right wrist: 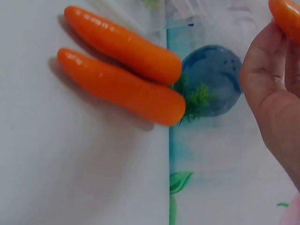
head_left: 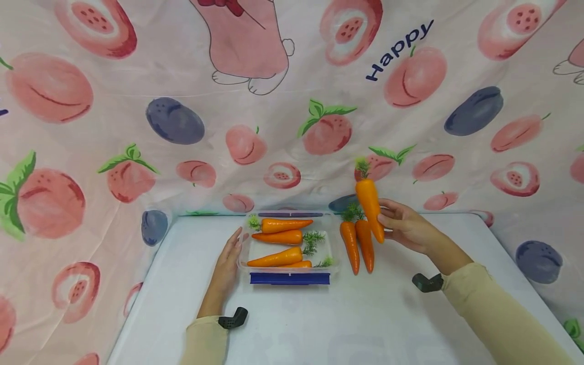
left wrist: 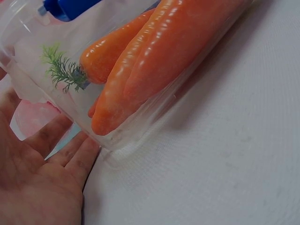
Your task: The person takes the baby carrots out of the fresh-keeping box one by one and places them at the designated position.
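My right hand (head_left: 406, 225) pinches a carrot (head_left: 368, 200), raised with its green top up, above the table. Just left of it, two more carrots (head_left: 350, 246) lie side by side on the table; the right wrist view shows the same pair, one carrot (right wrist: 122, 89) nearer the camera. A clear plastic box (head_left: 335, 253) with blue clips holds several carrots (head_left: 276, 257) lying crosswise. Against the box's left side rests my left hand (head_left: 226, 263), its fingers (left wrist: 77, 154) fairly straight along the wall in the left wrist view.
The white table (head_left: 365, 319) runs back to a hanging cloth (head_left: 274, 111) printed with fruit. A blue clip flap (head_left: 289, 279) sticks out from the box's front. Each wrist carries a small black camera mount (head_left: 427, 283).
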`<state>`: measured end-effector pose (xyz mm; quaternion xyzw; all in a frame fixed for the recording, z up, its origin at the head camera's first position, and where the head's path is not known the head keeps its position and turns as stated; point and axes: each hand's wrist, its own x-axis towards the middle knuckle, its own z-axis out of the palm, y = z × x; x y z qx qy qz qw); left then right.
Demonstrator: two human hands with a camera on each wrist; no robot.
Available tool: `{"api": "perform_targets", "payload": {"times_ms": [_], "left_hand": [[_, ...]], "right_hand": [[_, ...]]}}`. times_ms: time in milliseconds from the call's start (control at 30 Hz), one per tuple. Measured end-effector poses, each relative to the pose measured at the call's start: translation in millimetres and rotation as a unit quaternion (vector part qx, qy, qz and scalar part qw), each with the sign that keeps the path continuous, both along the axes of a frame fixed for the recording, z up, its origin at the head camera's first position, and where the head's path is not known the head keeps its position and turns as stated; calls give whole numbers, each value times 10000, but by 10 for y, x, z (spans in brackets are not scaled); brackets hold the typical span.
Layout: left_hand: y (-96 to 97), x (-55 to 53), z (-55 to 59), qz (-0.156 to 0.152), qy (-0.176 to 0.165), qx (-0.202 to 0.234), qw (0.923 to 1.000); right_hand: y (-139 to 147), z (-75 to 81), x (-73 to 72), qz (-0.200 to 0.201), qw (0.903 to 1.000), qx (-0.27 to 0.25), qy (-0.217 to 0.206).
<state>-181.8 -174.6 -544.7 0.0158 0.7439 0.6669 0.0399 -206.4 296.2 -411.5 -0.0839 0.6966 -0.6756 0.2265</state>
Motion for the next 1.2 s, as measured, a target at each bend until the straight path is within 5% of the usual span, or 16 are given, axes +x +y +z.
{"api": "perform_targets", "payload": {"times_ms": [600,1200], "left_hand": [[-9,3,-26,3,17,107,9999],[12,4,11,16,-70,51,10000]], "right_hand": [[261,-275,95,-172,9981,579,-121],[496,-634,64,-589,9949,510,-646]]}}
